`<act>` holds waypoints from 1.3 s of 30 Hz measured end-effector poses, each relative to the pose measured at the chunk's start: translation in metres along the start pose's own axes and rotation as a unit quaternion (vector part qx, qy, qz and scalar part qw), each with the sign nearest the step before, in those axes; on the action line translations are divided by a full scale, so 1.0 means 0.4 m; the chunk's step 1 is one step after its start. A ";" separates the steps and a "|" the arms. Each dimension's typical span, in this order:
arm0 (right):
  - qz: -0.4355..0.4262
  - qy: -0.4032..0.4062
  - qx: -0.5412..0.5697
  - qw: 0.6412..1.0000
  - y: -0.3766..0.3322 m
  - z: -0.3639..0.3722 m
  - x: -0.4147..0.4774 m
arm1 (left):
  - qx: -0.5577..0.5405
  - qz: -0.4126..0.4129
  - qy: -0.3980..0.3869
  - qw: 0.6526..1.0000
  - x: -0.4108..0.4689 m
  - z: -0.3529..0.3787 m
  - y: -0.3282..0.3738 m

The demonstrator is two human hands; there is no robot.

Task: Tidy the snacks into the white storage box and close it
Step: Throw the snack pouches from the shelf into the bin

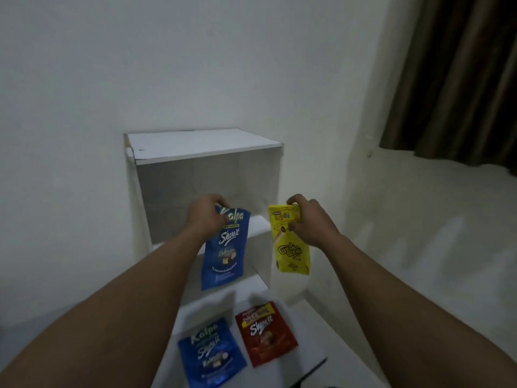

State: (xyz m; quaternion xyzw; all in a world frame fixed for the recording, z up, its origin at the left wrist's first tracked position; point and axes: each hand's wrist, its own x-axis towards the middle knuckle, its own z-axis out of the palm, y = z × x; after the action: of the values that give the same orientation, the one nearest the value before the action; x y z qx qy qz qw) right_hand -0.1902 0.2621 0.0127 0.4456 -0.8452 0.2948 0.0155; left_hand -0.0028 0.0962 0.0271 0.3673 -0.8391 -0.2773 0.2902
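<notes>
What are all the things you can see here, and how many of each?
White storage box: 1, white, against the wall, open side facing the person.
Blue Kalpa pouch, held: 1, blue, hanging from the left hand in front of the box.
Yellow snack pouch: 1, yellow, held in the right hand beside the box's right edge.
Blue Kalpa pouch, lying: 1, blue, flat on the white surface in front of the box.
Red snack pouch: 1, red-brown, flat, right of the lying blue one.
Curtain: 1, dark brown, upper right.
Wall: white, behind the box.
Left hand: 1, gripping the blue pouch's top.
Right hand: 1, gripping the yellow pouch's top.
</notes>
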 end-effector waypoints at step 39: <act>0.339 -0.073 0.020 0.938 1.281 0.690 -0.732 | -0.031 -0.101 -0.213 0.971 -0.623 1.591 -0.246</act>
State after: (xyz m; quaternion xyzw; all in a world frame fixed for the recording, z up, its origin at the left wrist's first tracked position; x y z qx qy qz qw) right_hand -0.3391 0.5583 -0.5480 0.1534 -0.9388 0.2662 -0.1556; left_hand -0.2575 0.3937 -0.5418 0.3734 -0.8310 -0.4031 0.0865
